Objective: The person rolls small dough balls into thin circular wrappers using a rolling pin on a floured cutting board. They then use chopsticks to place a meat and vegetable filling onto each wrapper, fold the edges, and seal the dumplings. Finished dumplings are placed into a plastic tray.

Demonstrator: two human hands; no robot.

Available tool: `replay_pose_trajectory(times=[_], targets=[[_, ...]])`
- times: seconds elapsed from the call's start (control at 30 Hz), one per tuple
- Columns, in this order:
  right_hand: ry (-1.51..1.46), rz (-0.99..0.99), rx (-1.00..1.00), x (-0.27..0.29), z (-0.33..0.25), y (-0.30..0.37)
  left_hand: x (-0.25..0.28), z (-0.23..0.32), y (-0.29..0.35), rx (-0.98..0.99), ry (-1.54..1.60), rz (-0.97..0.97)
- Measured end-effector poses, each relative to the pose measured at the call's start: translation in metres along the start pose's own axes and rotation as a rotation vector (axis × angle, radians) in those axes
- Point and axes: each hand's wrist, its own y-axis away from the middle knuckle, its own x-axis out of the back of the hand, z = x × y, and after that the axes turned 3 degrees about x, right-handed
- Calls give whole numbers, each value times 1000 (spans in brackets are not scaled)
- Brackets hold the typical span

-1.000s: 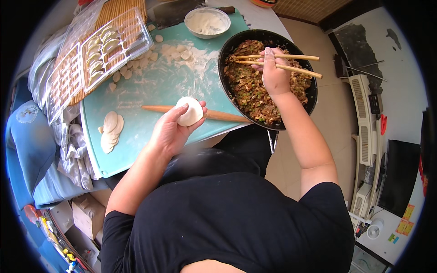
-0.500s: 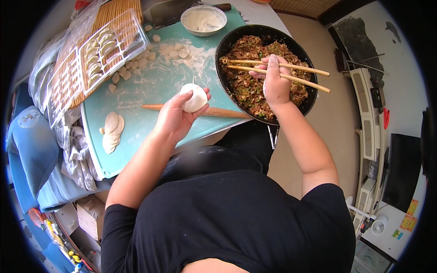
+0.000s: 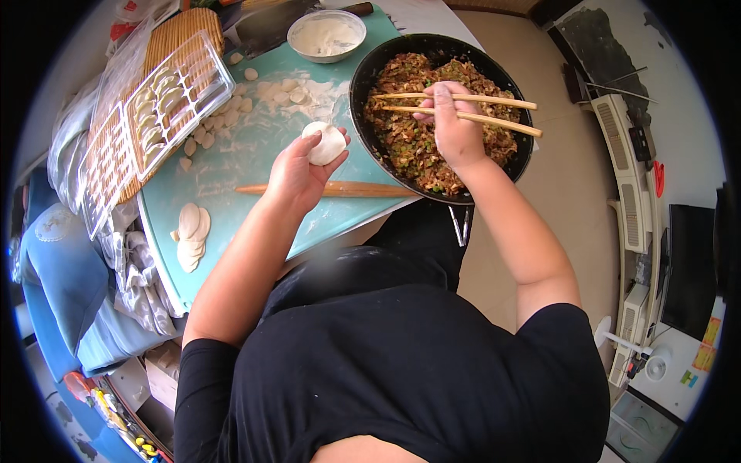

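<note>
My left hand (image 3: pixel 299 171) cups a round white dumpling wrapper (image 3: pixel 327 144), thumb over its edge, above the green mat. In my right hand (image 3: pixel 454 127) is a pair of wooden chopsticks (image 3: pixel 502 109), their tips apart over the left side of the filling. That filling (image 3: pixel 417 154), chopped meat with green bits, fills a black pan (image 3: pixel 360 131). Below my left hand lies a wooden rolling pin (image 3: pixel 363 189), partly behind the hand and wrist. A stack of rolled wrappers (image 3: pixel 191 231) rests at the mat's left edge.
The green mat (image 3: pixel 224 231) bears loose flour and several small dough pieces (image 3: pixel 289 92). At its far left, a clear plastic tray (image 3: pixel 220 85) with several folded dumplings (image 3: pixel 158 104) sits on a bamboo mat (image 3: pixel 189 35). A metal bowl of flour (image 3: pixel 327 35) and a cleaver (image 3: pixel 266 31) are at the back.
The view has shifted slightly, so the table and pan appear a little further left. Both hands keep their holds; the chopstick tips stay over the filling.
</note>
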Motion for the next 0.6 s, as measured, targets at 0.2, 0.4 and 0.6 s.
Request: replay_pose_trajectory(times=[0.2,0.4,0.6], targets=[[99,-49,156,-4,-4,8,9,-3,3,13,1,-16],[-46,-8,156,4,-1,21,6,-8,3,37,-22,-16],[10,20,129,4,0,23,6,-13,5,54,-29,-20]])
